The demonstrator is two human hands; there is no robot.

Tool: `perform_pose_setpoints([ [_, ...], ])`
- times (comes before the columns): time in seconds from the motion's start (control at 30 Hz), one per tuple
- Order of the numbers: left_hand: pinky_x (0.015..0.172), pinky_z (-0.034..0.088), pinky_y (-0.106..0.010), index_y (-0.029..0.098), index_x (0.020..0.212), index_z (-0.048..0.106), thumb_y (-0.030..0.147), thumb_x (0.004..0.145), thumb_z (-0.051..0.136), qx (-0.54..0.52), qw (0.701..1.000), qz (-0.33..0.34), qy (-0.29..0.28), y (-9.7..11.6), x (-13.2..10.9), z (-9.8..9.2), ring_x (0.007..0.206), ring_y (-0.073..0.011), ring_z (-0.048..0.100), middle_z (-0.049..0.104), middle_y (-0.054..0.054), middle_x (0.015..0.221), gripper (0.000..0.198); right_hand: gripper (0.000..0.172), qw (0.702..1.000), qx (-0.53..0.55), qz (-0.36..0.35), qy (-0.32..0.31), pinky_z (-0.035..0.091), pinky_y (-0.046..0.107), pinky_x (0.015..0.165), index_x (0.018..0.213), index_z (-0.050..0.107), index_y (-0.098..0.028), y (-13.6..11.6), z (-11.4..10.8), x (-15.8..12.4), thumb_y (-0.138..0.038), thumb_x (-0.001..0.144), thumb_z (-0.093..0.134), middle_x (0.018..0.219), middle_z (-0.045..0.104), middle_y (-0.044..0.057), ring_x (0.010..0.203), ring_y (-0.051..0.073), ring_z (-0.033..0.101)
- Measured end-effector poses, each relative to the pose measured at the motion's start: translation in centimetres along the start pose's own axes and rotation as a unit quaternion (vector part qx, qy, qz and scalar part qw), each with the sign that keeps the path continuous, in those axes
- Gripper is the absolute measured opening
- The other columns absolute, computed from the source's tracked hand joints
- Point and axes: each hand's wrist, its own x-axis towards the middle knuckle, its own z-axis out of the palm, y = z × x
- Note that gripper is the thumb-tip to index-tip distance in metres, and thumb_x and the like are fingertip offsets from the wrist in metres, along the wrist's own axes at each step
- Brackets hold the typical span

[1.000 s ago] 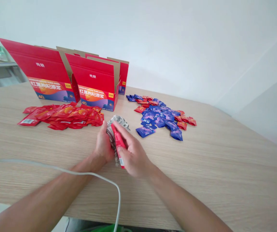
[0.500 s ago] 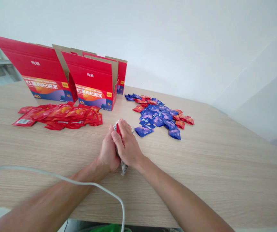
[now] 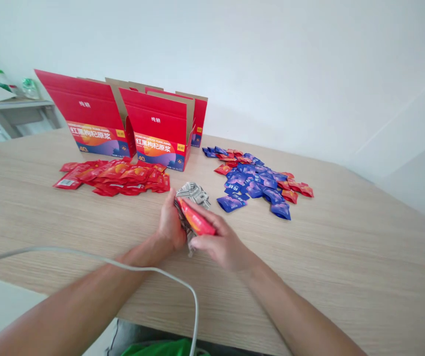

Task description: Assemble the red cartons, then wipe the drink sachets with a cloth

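My left hand is closed around a small grey-and-white patterned pouch held just above the wooden table. My right hand pinches a long red sachet, whose far end lies against the pouch's opening. A heap of the same red sachets is spread to the left behind my hands. A pile of small blue and red packets lies to the right behind them.
Two open red printed cartons stand at the back of the table, with a third behind them. A grey cable curves across the near left. A shelf stands at far left by the white wall.
My right hand has drawn back to the right from the pouch, and the red sachet now shows angled out from the opening. The view has shifted slightly.
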Motion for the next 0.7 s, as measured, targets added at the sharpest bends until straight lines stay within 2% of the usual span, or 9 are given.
perform_pose_setpoints([
  [0.1, 0.091, 0.065, -0.052, 0.012, 0.106, 0.075, 0.067, 0.104, 0.041, -0.006, 1.0, 0.011, -0.021, -0.2, 0.4, 0.1, 0.099, -0.0363, 0.08, 0.082, -0.018, 0.098, 0.065, 0.047, 0.973, 0.185, 0.038, 0.133, 0.062, 0.046, 0.108, 0.119, 0.079, -0.022, -1.0, -1.5, 0.8, -0.023, 0.072, 0.078, 0.124, 0.082, 0.007, 0.122, 0.031, 0.076],
  [0.17, 0.089, 0.065, -0.05, 0.013, 0.108, 0.075, 0.066, 0.105, 0.041, -0.007, 0.999, 0.019, -0.038, -0.4, 0.8, -0.2, 0.096, -0.0344, 0.081, 0.082, -0.016, 0.098, 0.063, 0.03, 0.949, 0.233, 0.065, 0.202, 0.069, 0.036, 0.087, 0.101, 0.079, -0.019, -1.7, -2.3, 1.6, -0.02, 0.071, 0.08, 0.106, 0.084, 0.008, 0.098, 0.025, 0.081],
  [0.23, 0.086, 0.065, -0.047, 0.013, 0.107, 0.076, 0.064, 0.107, 0.039, -0.004, 0.998, 0.02, -0.056, -0.8, 1.1, -0.5, 0.09, -0.0319, 0.081, 0.082, -0.015, 0.093, 0.062, 0.015, 0.936, 0.251, 0.102, 0.226, 0.066, 0.025, 0.061, 0.088, 0.075, -0.017, -2.2, -2.8, 2.5, -0.02, 0.073, 0.077, 0.087, 0.082, 0.007, 0.072, 0.018, 0.078],
  [0.27, 0.085, 0.065, -0.046, 0.013, 0.105, 0.076, 0.063, 0.108, 0.036, -0.002, 0.998, 0.018, -0.065, -0.9, 1.2, -0.6, 0.086, -0.0307, 0.081, 0.081, -0.015, 0.089, 0.064, 0.009, 0.935, 0.25, 0.118, 0.222, 0.059, 0.021, 0.049, 0.082, 0.072, -0.017, -2.4, -2.9, 3.1, -0.021, 0.075, 0.076, 0.076, 0.078, 0.005, 0.059, 0.015, 0.072],
  [0.33, 0.081, 0.065, -0.044, 0.013, 0.098, 0.076, 0.063, 0.108, 0.034, -0.001, 0.997, 0.012, -0.08, -1.3, 1.4, -0.8, 0.078, -0.0287, 0.079, 0.079, -0.013, 0.08, 0.065, 0.015, 0.942, 0.235, 0.12, 0.209, 0.038, 0.016, 0.033, 0.072, 0.064, -0.019, -2.7, -2.5, 4.6, -0.023, 0.079, 0.076, 0.057, 0.065, -0.002, 0.041, 0.009, 0.057],
  [0.37, 0.08, 0.065, -0.043, 0.014, 0.092, 0.074, 0.063, 0.108, 0.036, -0.003, 0.997, 0.012, -0.081, -1.4, 1.6, -0.8, 0.074, -0.0279, 0.078, 0.078, -0.012, 0.076, 0.064, 0.021, 0.947, 0.225, 0.108, 0.203, 0.031, 0.015, 0.031, 0.069, 0.06, -0.02, -2.8, -2.1, 5.5, -0.023, 0.08, 0.078, 0.053, 0.059, -0.004, 0.038, 0.007, 0.051],
  [0.43, 0.078, 0.064, -0.041, 0.016, 0.084, 0.071, 0.06, 0.107, 0.041, -0.01, 0.997, 0.014, -0.069, -1.7, 1.9, -0.7, 0.071, -0.027, 0.078, 0.075, -0.01, 0.07, 0.058, 0.028, 0.956, 0.204, 0.089, 0.189, 0.03, 0.014, 0.032, 0.068, 0.057, -0.02, -3.0, -0.8, 7.8, -0.023, 0.082, 0.081, 0.053, 0.056, -0.006, 0.038, 0.006, 0.049],
  [0.6, 0.074, 0.063, -0.036, 0.014, 0.101, 0.076, 0.053, 0.105, 0.049, -0.003, 0.999, -0.033, -0.042, -1.9, 2.1, -0.7, 0.075, -0.0272, 0.079, 0.079, -0.012, 0.078, 0.047, 0.012, 0.968, 0.152, 0.147, 0.136, 0.049, 0.017, 0.043, 0.088, 0.067, -0.017, -3.1, 3.4, 15.8, -0.022, 0.096, 0.074, 0.061, 0.066, -0.002, 0.047, 0.01, 0.06],
  [0.7, 0.07, 0.062, -0.033, 0.012, 0.101, 0.077, 0.051, 0.104, 0.049, 0.016, 0.997, -0.074, -0.034, -1.9, 1.7, -0.7, 0.076, -0.0266, 0.079, 0.081, -0.013, 0.081, 0.048, 0.006, 0.98, 0.089, 0.145, 0.105, 0.059, 0.021, 0.053, 0.1, 0.067, -0.018, -2.3, 5.9, 20.6, -0.02, 0.098, 0.072, 0.069, 0.071, -0.002, 0.055, 0.011, 0.066],
])
